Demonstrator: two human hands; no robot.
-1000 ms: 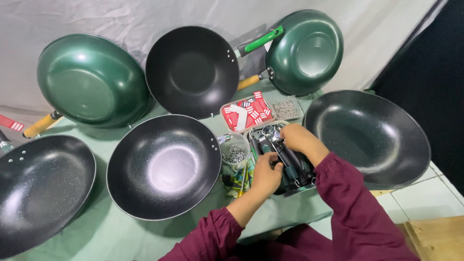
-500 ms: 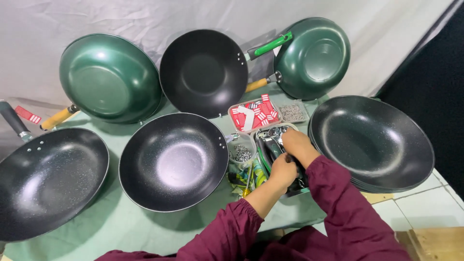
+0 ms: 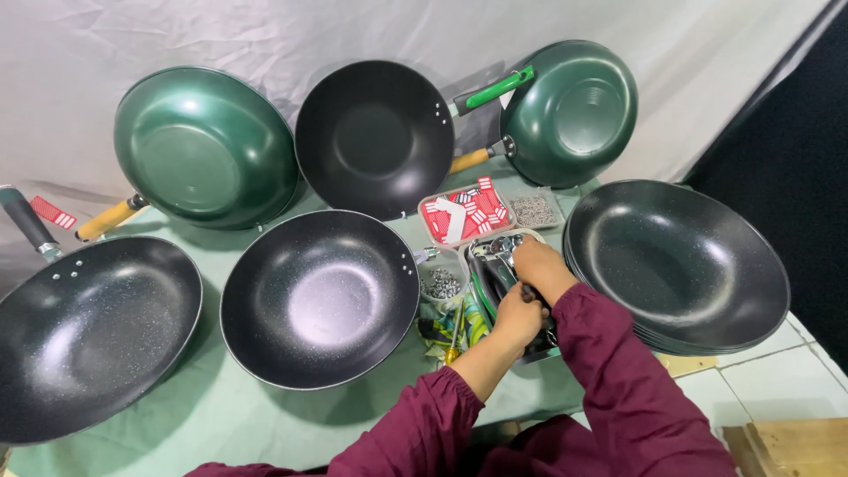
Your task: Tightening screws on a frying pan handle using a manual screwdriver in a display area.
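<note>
Both my hands are inside a small tray [image 3: 477, 256] of black pan handles, right of the middle black wok [image 3: 318, 296]. My left hand [image 3: 517, 318] is closed around a black handle [image 3: 541, 311] at the tray's near end. Just beyond it, my right hand [image 3: 541, 265] curls over another handle with a shiny metal end [image 3: 503, 246]. Both arms wear maroon sleeves.
A stack of black woks [image 3: 676, 265] sits at the right and another black wok [image 3: 84, 331] at the left. Three more pans lean on the white backdrop. Also here are a cup of screws [image 3: 440, 283], a tray of red tags [image 3: 464, 215], a tray of small screws [image 3: 534, 210] and a yellow-handled screwdriver [image 3: 455, 331].
The camera has swung left, so everything sits further right in view. Both hands stay in the tray, working on the handles.
</note>
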